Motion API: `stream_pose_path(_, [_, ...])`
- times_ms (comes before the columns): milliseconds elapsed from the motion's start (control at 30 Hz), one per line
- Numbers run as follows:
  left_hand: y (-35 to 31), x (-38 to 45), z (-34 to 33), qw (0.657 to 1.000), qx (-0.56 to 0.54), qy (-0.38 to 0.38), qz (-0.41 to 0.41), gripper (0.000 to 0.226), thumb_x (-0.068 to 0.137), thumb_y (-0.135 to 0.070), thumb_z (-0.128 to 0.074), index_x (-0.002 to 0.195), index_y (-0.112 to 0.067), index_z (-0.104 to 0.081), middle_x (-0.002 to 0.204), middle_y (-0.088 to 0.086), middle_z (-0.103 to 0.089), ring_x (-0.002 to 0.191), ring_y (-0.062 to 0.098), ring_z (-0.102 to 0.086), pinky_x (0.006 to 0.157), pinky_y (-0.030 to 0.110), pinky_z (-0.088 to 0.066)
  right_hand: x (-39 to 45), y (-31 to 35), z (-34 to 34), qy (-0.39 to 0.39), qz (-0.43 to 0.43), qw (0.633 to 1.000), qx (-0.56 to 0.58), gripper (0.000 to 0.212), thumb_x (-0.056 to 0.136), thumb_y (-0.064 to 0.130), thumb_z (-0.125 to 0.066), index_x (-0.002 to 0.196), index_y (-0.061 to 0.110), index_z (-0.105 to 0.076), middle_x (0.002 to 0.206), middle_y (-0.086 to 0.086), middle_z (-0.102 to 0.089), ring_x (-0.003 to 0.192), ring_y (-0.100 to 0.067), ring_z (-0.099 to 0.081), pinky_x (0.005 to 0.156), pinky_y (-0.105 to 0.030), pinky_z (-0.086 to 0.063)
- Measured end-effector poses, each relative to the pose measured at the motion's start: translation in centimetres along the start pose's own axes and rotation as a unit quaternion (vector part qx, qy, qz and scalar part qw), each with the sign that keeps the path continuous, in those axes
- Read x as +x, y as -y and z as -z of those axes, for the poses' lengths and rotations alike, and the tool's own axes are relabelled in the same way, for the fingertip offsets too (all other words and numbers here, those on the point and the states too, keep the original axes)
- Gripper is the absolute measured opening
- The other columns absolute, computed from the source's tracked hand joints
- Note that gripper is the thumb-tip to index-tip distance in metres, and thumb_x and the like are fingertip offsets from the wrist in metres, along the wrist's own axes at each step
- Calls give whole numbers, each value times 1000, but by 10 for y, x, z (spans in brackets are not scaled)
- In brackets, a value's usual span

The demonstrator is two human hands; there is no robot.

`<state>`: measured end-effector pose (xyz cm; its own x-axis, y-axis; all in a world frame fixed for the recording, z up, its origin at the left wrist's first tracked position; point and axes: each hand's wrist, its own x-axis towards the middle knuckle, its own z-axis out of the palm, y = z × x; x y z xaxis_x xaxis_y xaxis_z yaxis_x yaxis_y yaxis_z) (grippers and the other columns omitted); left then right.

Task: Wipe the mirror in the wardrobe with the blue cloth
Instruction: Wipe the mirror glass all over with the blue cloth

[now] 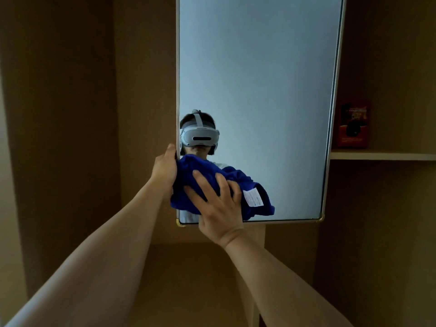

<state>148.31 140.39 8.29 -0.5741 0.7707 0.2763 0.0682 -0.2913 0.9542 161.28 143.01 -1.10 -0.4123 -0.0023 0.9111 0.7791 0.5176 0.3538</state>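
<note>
A tall framed mirror stands inside the wooden wardrobe, with gold corner caps at its bottom. A bunched blue cloth with a white care label lies against the mirror's lower left glass. My right hand presses flat on the cloth with fingers spread over it. My left hand grips the mirror's left edge, just beside the cloth. The glass reflects a person wearing a white headset, partly hidden behind the cloth.
A wooden shelf runs to the right of the mirror and carries a red box. Wardrobe panels close in on the left and behind. A lower wooden surface lies beneath the mirror.
</note>
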Motion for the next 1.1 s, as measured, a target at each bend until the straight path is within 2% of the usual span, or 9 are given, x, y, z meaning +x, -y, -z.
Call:
stream_pose_path(100, [0,-2,-3,1000,14,-11,-14,42,98,-48,-32,86,-13,-53,75,6,-56,70,22,-53,69,34,-45,-15,3,-1,32,18,999,10,51,74,23,-47,124,32,-59,143,1,-43,121,-34,-40,98,-45,-26])
stream_pose_path(233, [1,-1,-3,999,12,-16,-32,56,98,-47,-32,105,0,-61,72,8,-53,63,20,-49,59,31,-40,-31,1,-1,65,78,995,9,50,76,24,-50,124,32,-60,143,1,-40,120,-34,-40,99,-45,-26])
stream_pose_path(400, [4,-5,-6,997,20,-26,-69,56,100,-47,-26,68,-8,-50,66,11,-50,59,22,-44,58,30,-39,-19,-20,1,62,149,987,-10,51,77,25,-49,127,32,-58,139,-1,-50,117,-33,-42,98,-45,-28])
stream_pose_path(600, [3,-3,-3,994,49,-28,-98,52,99,-51,-26,72,-13,-49,76,10,-53,72,23,-50,68,32,-43,31,-52,14,25,86,995,-46,53,75,30,-44,125,30,-61,136,-3,-54,116,-35,-41,94,-44,-28])
stream_pose_path(700, [2,-3,-3,991,50,-23,-120,49,100,-48,-28,81,-8,-50,74,14,-48,73,22,-46,58,29,-35,58,-79,22,1,62,996,-60,53,74,29,-55,126,27,-61,136,-7,-55,114,-35,-39,93,-45,-27])
stream_pose_path(767, [2,-4,-3,994,39,-20,-104,49,98,-50,-30,74,-11,-48,74,12,-47,71,21,-45,58,28,-34,70,-94,24,-10,54,997,-63,59,69,24,-65,128,26,-60,137,-8,-54,113,-35,-39,92,-48,-28])
stream_pose_path(900, [-8,-5,-5,995,42,-9,-89,50,91,-63,-35,64,-21,-38,67,2,-45,63,16,-43,62,30,-39,79,-106,25,-18,69,995,-69,60,69,23,-67,128,26,-60,138,-8,-53,114,-35,-38,93,-49,-28])
stream_pose_path(967, [-18,-1,-7,995,47,-11,-82,56,88,-68,-32,67,-18,-45,74,7,-54,73,22,-53,76,38,-48,79,-107,24,-22,72,995,-68,59,69,25,-68,127,26,-60,138,-8,-53,115,-36,-39,94,-49,-27])
stream_pose_path(1100, [-38,13,-12,998,9,-23,-63,74,85,-74,-30,90,-7,-62,103,18,-65,101,34,-62,95,48,-48,85,-113,24,-31,82,993,-74,54,73,28,-61,126,27,-61,137,-7,-54,115,-35,-40,94,-48,-27])
